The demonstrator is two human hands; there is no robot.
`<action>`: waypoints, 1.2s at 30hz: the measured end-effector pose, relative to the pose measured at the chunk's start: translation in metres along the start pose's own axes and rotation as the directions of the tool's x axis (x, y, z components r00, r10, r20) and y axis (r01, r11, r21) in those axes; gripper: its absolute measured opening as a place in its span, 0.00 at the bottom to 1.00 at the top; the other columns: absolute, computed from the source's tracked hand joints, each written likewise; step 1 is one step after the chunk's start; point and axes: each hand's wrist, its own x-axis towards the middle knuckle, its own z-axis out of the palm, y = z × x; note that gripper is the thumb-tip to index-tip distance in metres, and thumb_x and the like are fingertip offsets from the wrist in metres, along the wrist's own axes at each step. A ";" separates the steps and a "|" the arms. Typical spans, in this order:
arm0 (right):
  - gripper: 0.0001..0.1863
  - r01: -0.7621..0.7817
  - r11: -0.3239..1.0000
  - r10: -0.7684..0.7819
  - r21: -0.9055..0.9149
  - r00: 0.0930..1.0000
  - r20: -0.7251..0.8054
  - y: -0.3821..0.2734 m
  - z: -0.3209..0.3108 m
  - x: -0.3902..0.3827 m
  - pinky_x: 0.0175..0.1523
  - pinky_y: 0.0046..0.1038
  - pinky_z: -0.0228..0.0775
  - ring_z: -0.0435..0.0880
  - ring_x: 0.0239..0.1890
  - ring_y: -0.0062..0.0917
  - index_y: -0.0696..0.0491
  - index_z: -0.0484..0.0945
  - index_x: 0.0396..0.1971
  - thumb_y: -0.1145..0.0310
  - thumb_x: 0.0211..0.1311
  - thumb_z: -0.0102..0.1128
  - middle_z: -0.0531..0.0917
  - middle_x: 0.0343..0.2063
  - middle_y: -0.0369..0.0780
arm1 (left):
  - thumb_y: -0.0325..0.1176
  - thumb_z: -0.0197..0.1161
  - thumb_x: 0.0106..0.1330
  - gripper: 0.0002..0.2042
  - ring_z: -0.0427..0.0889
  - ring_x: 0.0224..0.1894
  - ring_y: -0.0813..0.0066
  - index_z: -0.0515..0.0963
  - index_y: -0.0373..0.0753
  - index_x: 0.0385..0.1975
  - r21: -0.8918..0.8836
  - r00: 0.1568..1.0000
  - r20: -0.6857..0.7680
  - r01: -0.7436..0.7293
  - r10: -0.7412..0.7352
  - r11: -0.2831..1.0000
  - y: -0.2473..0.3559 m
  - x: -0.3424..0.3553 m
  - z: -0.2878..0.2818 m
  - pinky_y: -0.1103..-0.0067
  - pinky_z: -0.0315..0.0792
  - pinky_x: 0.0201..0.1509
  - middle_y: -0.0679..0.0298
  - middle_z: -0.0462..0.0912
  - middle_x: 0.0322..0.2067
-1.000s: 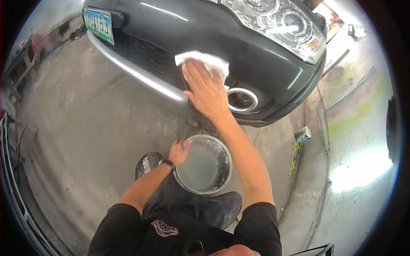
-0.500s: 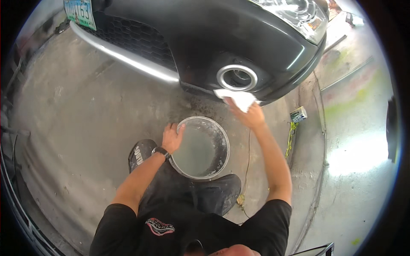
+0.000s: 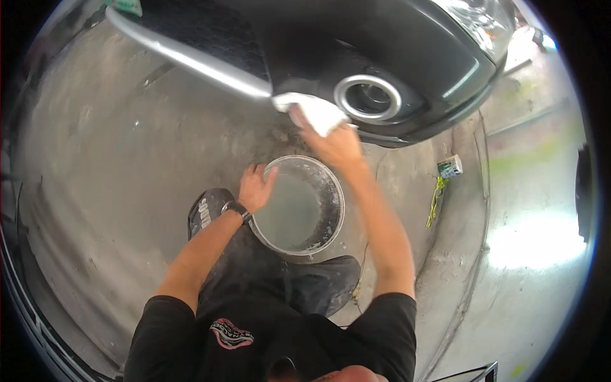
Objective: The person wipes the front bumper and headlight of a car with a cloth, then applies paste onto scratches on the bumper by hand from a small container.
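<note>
My right hand [image 3: 331, 140], blurred by motion, holds a white cloth [image 3: 315, 111] at the lower part of a black car bumper [image 3: 420, 70], just left of a silver-ringed round opening [image 3: 368, 77]; contact with the paint is unclear. My left hand [image 3: 256, 188], wearing a black wristwatch [image 3: 237, 210], grips the left rim of a grimy bucket [image 3: 339, 204] holding cloudy water [image 3: 289, 216]. The bucket sits between my dark-trousered legs below the bumper. A honeycomb grille [image 3: 223, 44] and silver lower trim [image 3: 197, 63] stretch to the upper left.
A headlight [image 3: 471, 22] is at the top. To the right, a small can [image 3: 450, 165] and a yellow-green cord [image 3: 435, 200] lie on the concrete floor [image 3: 114, 159] near a pale wall [image 3: 528, 191]. Dark metal framework [image 3: 19, 267] lines the far left edge.
My right hand and cloth have gone from the bumper above the opening down beneath it, then leftward and slightly up. The view has shifted, placing car and bucket higher in the picture.
</note>
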 end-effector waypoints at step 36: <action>0.22 -0.083 0.950 -0.021 -0.301 0.945 -0.327 0.124 -0.105 -0.116 0.63 0.46 0.74 0.77 0.63 0.41 0.60 0.82 0.51 0.78 0.54 0.61 0.79 0.60 0.43 | 0.53 0.50 0.77 0.30 0.73 0.58 0.35 0.75 0.25 0.55 -0.040 0.990 0.138 0.033 -0.028 0.999 0.013 0.003 0.001 0.56 0.67 0.64 0.32 0.75 0.54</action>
